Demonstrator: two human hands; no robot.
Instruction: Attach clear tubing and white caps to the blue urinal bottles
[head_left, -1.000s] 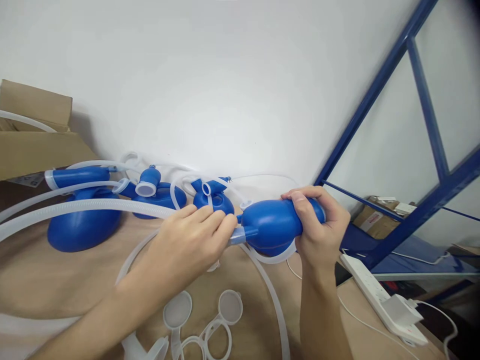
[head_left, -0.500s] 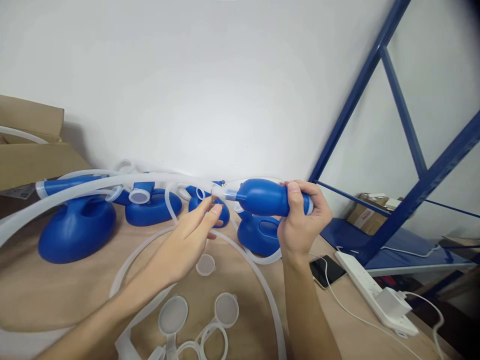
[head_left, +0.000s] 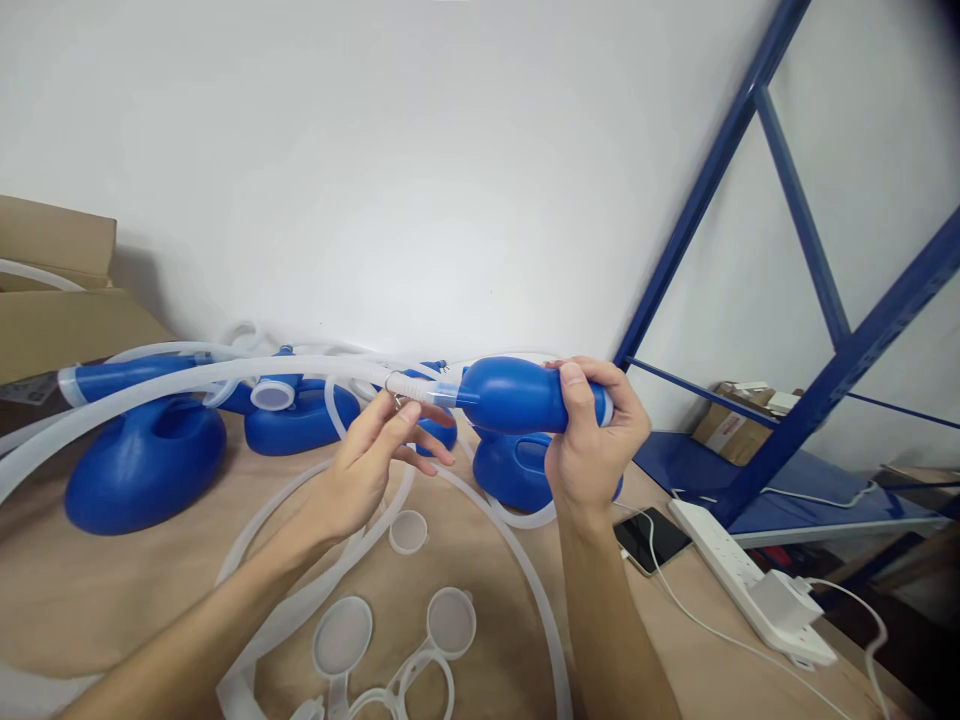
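My right hand (head_left: 594,430) is wrapped round a blue bulb-shaped plastic piece (head_left: 510,393), held level above the table. A clear nozzle (head_left: 445,394) at its left end joins a long translucent hose (head_left: 247,368). My left hand (head_left: 379,440) is under the hose, left of that joint. Its thumb and forefinger pinch a thin metal ring clamp (head_left: 392,383) around the hose, while the other fingers stretch out to the right. Behind the hands, partly hidden, stand blue handled plastic bottles (head_left: 146,465), several with hoses.
Translucent caps with loops (head_left: 343,637) and a small round cap (head_left: 409,532) lie on the table (head_left: 172,590). At right are a phone (head_left: 652,541), a white power strip (head_left: 739,570) with cables and a blue metal rack (head_left: 806,220). A cardboard box (head_left: 75,320) stands left.
My left hand has slid left along the hose with the ring clamp, uncovering the stretch beside the nozzle, and its outer fingers have spread. The blue piece has shifted slightly left in view.
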